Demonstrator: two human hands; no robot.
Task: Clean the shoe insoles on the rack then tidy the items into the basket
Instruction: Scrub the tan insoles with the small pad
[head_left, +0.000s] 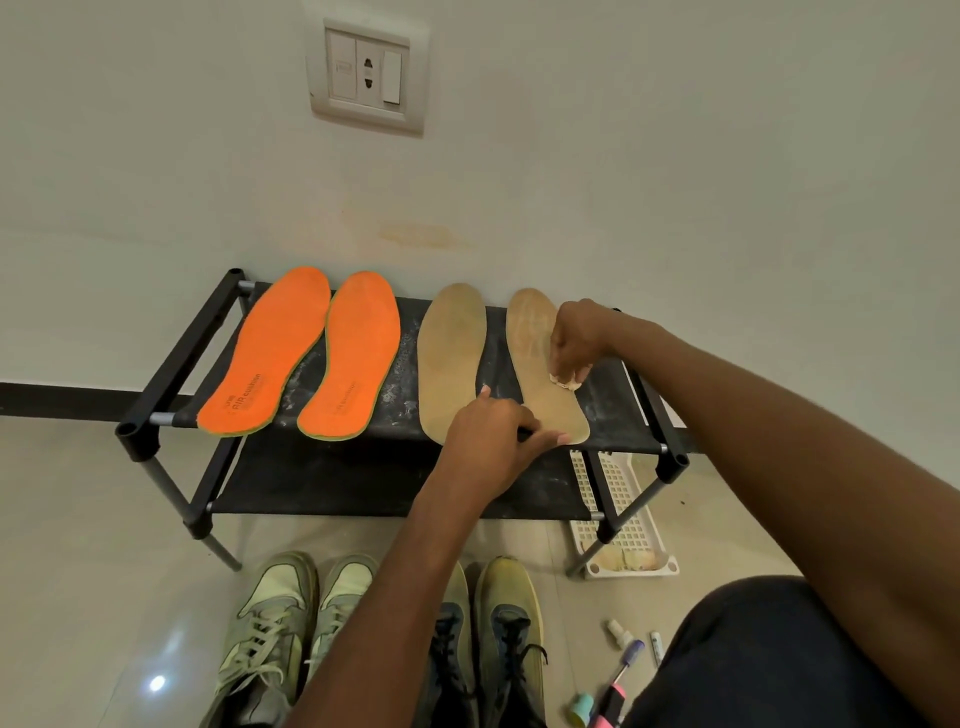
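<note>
Two orange insoles (270, 353) (353, 358) lie on the left of the black rack's (171, 358) top shelf. Two tan insoles lie on the right: one (449, 353) untouched, the other (540, 364) under both hands. My left hand (493, 441) presses fingers on the heel end of the right tan insole. My right hand (574, 348) pinches a small pale wad, a cloth or cotton piece (569, 382), against the insole's middle. A white perforated basket (623, 514) stands on the floor under the rack's right end, holding some pale items.
Two pairs of sneakers, a greenish one (291, 623) and a dark yellow-edged one (498, 634), stand on the floor before the rack. Small bottles, a toothbrush and tubes (623, 670) lie on the floor at lower right. My knee (779, 649) fills the corner.
</note>
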